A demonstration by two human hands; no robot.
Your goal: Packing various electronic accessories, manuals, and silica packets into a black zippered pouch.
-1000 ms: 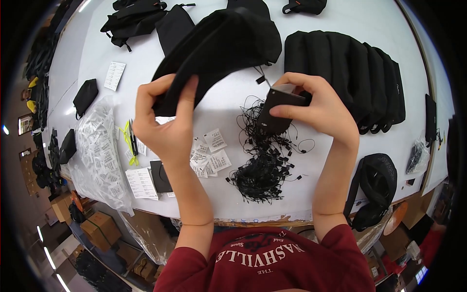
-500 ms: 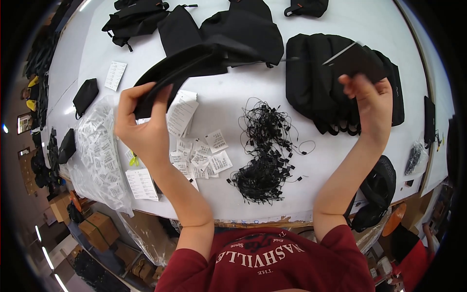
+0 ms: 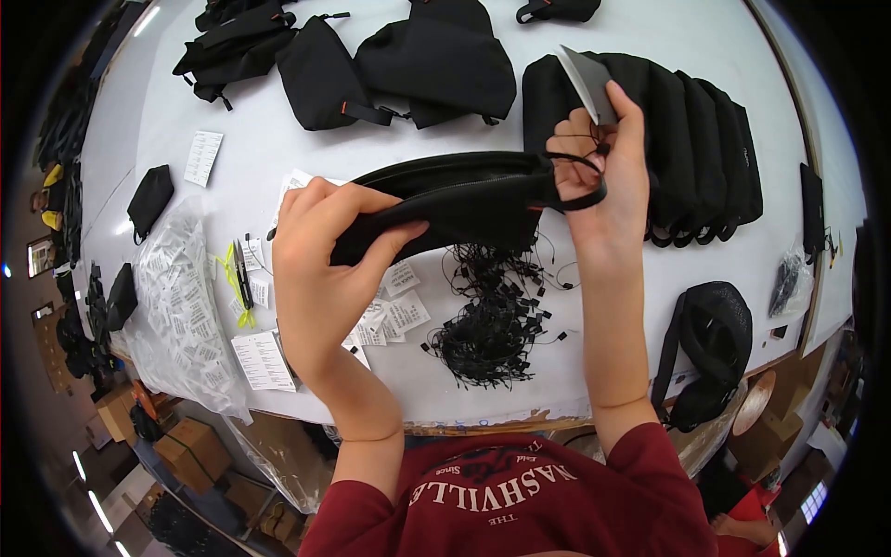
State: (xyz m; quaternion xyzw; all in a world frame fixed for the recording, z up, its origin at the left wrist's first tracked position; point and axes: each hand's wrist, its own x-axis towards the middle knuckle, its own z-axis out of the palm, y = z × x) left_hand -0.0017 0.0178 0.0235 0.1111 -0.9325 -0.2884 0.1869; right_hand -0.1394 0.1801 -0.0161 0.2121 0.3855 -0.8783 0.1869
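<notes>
My left hand [image 3: 320,265] is closed on one end of a black zip pouch [image 3: 445,209], thumb below and fingers over its edge. The pouch is held above the table, with its zipped mouth upward. A wrist loop [image 3: 597,197] at its right end lies across my right hand [image 3: 603,158]. That hand is closed round a folded hang tag [image 3: 587,85], dark outside and pale inside. A thin black cord shows between the tag and my fingers. Below the pouch lies a heap of black tag strings [image 3: 492,339]. White paper labels [image 3: 394,311] are scattered beside it, partly hidden by my left arm.
Several black backpacks [image 3: 687,139] stand in a row at right. More black bags [image 3: 436,65] lie at the far side. At left are a clear plastic bag of labels [image 3: 176,306], yellow-green thread snips [image 3: 243,278] and small black pouches [image 3: 150,200]. A black mesh strap [image 3: 710,343] lies near right.
My right hand has come left and nearer the pouch, bringing the tag away from the backpacks. The pouch has dropped nearer me and turned, so its zipped mouth and loop now show.
</notes>
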